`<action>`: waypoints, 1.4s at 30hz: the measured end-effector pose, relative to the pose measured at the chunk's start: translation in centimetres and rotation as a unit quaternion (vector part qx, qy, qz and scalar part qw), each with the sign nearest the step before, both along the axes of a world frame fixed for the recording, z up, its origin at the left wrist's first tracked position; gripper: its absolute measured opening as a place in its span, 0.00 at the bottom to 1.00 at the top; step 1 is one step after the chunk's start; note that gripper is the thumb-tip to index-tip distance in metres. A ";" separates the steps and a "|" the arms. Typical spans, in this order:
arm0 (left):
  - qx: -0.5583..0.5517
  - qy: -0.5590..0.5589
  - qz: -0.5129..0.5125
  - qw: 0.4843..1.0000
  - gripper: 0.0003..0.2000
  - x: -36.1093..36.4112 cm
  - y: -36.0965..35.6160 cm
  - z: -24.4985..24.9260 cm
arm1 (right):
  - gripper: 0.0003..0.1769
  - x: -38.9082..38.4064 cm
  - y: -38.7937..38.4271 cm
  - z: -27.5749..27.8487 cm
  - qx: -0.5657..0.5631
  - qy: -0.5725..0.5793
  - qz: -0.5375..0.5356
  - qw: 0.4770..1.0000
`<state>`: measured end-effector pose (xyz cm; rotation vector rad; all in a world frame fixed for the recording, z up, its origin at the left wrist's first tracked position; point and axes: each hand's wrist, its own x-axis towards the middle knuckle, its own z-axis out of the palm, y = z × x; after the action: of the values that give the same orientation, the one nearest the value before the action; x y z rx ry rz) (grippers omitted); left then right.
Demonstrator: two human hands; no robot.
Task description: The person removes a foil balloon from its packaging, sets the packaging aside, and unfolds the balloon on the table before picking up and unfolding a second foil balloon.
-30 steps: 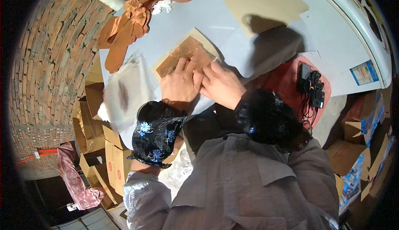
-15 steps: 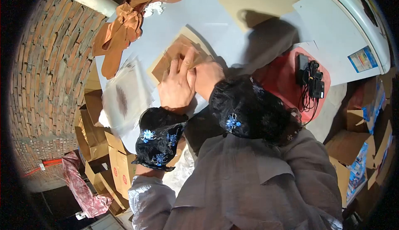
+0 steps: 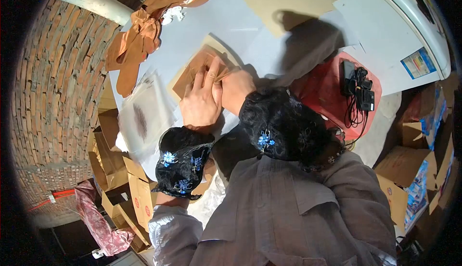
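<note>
A thin brown stocking [image 3: 192, 71] lies folded flat over a cream card [image 3: 211, 40] on the white tabletop. My left hand [image 3: 201, 103] rests on the fabric with its fingers stretched out. Close against it, my right hand [image 3: 239, 90] is closed at the right edge of the stocking, where the cloth puckers and lifts. Its fingertips are partly hidden behind the left hand. Beside the left hand lies a stack of clear plastic sleeves [image 3: 147, 107] with a dark printed patch.
More brown stockings [image 3: 139, 40] are heaped at the far left, near a white bit of material [image 3: 173, 14]. Cream card sheets [image 3: 293, 1] lie at the back. Black adapters with cables [image 3: 358, 88] sit on a red plastic bag [image 3: 322, 83]. Cardboard boxes [image 3: 139, 194] stand below left.
The view has shifted slightly. Both hands stay on the stocking in nearly the same place, and the cloth by the right hand looks more bunched and raised.
</note>
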<state>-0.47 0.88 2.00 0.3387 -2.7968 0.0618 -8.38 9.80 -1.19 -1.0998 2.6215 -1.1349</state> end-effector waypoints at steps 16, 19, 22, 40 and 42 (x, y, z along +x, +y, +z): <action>0.109 -0.038 -0.063 0.991 0.21 -0.2 -1.2 2.1 | 0.20 -1.3 -0.2 -2.0 0.208 0.114 0.134 0.962; 0.134 -0.046 0.011 0.990 0.19 -0.7 -1.3 1.6 | 0.23 -1.2 1.1 0.7 0.232 0.115 0.150 0.954; 0.150 -0.076 0.036 0.985 0.27 -0.6 -1.1 1.9 | 0.23 -1.4 2.0 0.8 0.182 0.145 0.174 0.957; 0.189 -0.040 -0.020 0.981 0.31 -0.1 -1.1 2.1 | 0.29 -2.5 3.2 1.1 0.152 0.163 0.195 0.955; 0.221 -0.068 -0.005 0.973 0.32 -0.1 -1.0 2.5 | 0.29 -2.9 3.0 1.8 0.169 0.132 0.203 0.955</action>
<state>-0.54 -0.15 4.49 0.4376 -2.9278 -0.5695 -11.27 12.79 0.66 -1.6893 2.4575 -0.4642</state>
